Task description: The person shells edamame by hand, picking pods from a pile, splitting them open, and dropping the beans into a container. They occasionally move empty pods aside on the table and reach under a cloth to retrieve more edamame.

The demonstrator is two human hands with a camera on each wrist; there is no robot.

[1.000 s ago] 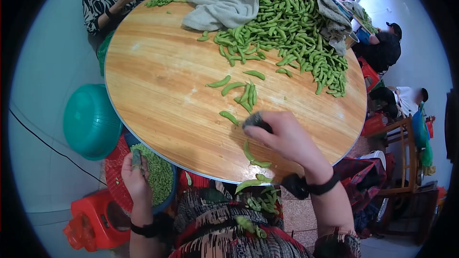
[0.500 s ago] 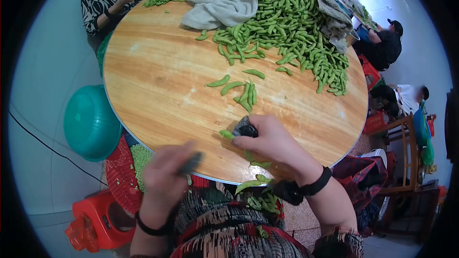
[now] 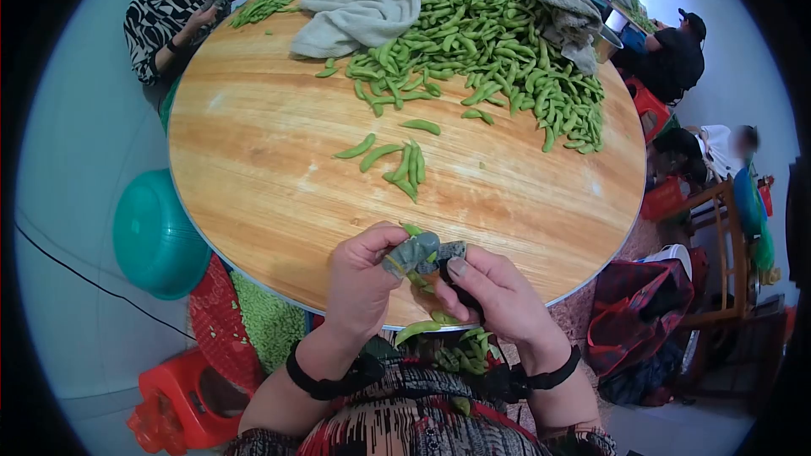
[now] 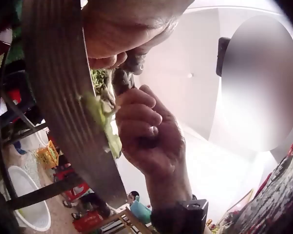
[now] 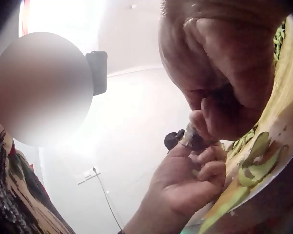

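In the head view both hands meet above the table's near edge. The left hand (image 3: 359, 287), its thumb and a finger in grey coverings, pinches a green pod (image 3: 411, 229). Close against it, the right hand (image 3: 507, 295) has curled fingers with dark coverings at the tips and touches the same pod. The fingers hide most of that pod. In the right wrist view the left hand (image 5: 180, 187) meets the right hand (image 5: 224, 73) at the fingertips. Several pods (image 3: 405, 167) lie on the table (image 3: 270, 177) beyond the hands, and another pod (image 3: 418, 331) lies at the near edge.
A large heap of pods (image 3: 481, 34) with a grey cloth (image 3: 363, 8) covers the table's far side. Shelled beans (image 3: 270, 321) sit below left, near a teal basin (image 3: 160, 232) and a red stool (image 3: 190, 397). Another person (image 3: 177, 13) works at the far left.
The left hand has come up from the bean container at the lower left to meet the right hand. The right hand has drawn nearer the table's edge with a pod. The head view has shifted slightly.
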